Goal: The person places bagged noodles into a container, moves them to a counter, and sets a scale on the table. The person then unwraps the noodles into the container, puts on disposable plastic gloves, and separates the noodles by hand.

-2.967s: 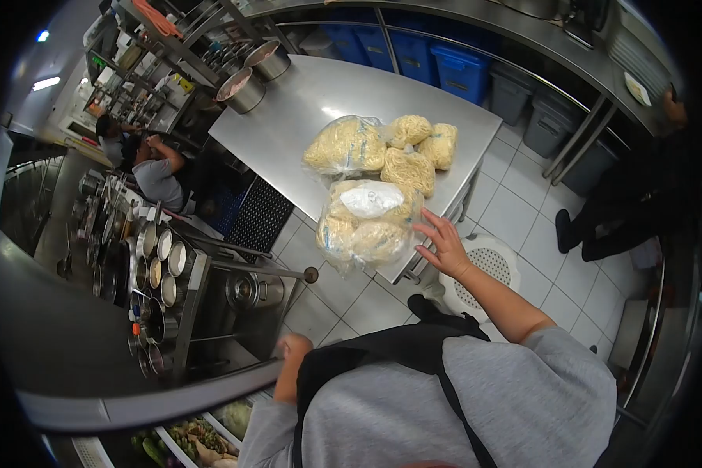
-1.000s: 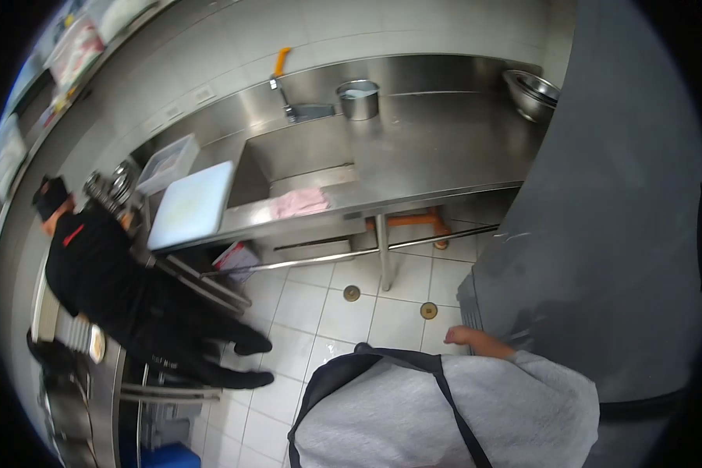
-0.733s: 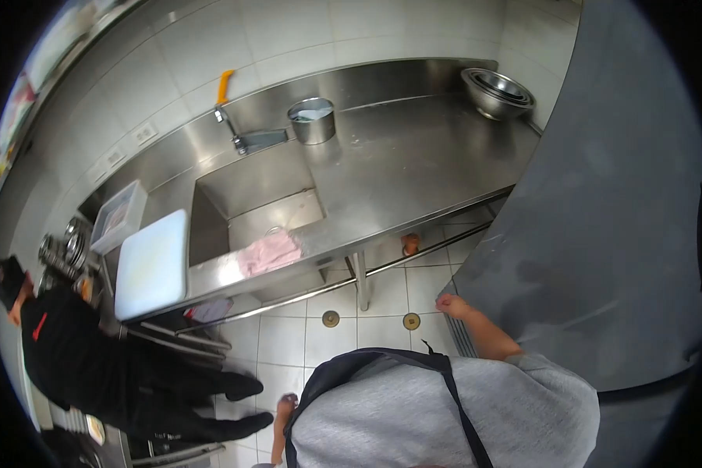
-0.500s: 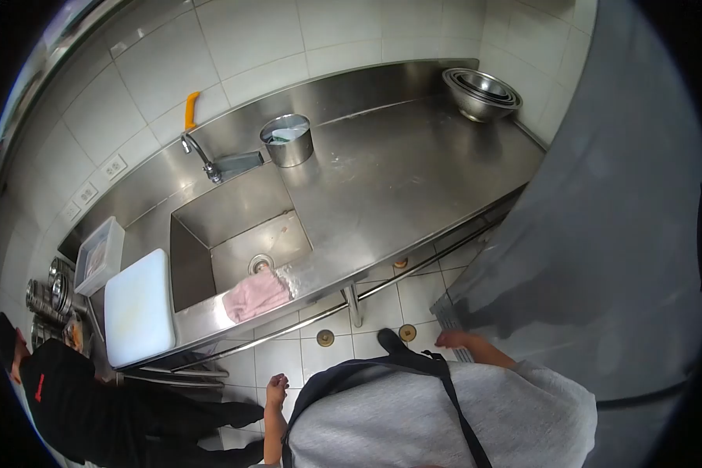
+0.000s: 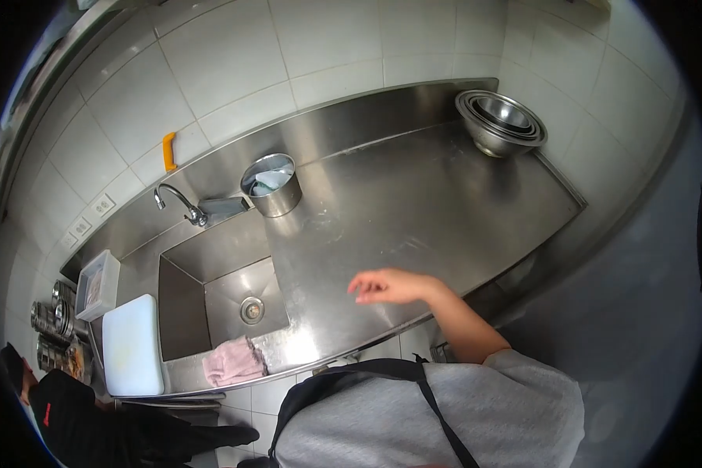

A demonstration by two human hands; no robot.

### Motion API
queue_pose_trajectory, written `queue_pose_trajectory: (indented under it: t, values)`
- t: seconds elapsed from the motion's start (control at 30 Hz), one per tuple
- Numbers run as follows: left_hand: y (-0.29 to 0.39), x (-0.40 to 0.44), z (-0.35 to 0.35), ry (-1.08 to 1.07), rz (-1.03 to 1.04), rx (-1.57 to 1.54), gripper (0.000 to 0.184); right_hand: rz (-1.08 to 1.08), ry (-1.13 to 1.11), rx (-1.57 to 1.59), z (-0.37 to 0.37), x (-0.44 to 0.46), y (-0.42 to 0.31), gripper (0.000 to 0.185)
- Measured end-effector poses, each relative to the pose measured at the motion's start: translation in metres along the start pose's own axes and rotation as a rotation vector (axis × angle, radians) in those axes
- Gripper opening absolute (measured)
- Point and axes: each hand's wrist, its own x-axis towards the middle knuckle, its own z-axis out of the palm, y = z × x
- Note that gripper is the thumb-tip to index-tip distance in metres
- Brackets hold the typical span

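My right hand (image 5: 384,286) hangs over the steel counter (image 5: 413,210), its fingers loosely bent and apart, holding nothing. To its left lies the sink (image 5: 249,288), with a crumpled pink cloth (image 5: 234,362) on its front edge. Behind the sink, a steel pot (image 5: 273,187) with a pale cloth inside stands near the curved faucet (image 5: 183,204). Nested steel bowls (image 5: 503,123) rest at the counter's far right corner. My left hand does not show.
A white cutting board (image 5: 132,345) and a clear plastic bin (image 5: 99,285) are left of the sink. A co-worker in black (image 5: 78,421) stands at the lower left. A large grey surface (image 5: 639,327) borders the right side.
The view has turned from the table with bagged noodles to the sink counter and come closer. My right hand has moved forward over the counter; my left hand has dropped out of view.
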Motion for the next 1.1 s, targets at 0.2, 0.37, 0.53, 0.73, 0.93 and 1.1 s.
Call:
queue_pose_trajectory:
  t: [0.2, 0.37, 0.53, 0.73, 0.93, 1.1]
  values:
    - [0.038, -0.011, 0.009, 0.082, -0.004, -0.102, 0.026, 0.015, 0.496, 0.108, -0.101, 0.007, 0.022, 0.026]
    - [0.036, -0.030, 0.015, 0.116, -0.070, -0.125, 0.026, -0.005, 0.629, -0.039, -0.164, 0.010, 0.036, 0.024]
    - [0.007, -0.060, 0.020, 0.135, -0.119, -0.105, 0.026, -0.076, 0.999, -0.610, -0.261, -0.001, 0.079, 0.028]
    - [0.022, -0.183, 0.037, 0.383, 0.302, -0.119, 0.027, 0.254, 1.069, -0.778, -0.396, -0.041, 0.168, 0.046]
    - [0.024, -0.151, 0.040, 0.360, -0.271, 0.020, 0.042, 0.483, 0.864, -1.349, -0.519, -0.086, 0.281, 0.050]
    - [0.037, -0.149, 0.056, 0.430, -0.239, -0.147, 0.040, 0.667, 1.004, -1.458, -0.499, -0.104, 0.281, 0.051]
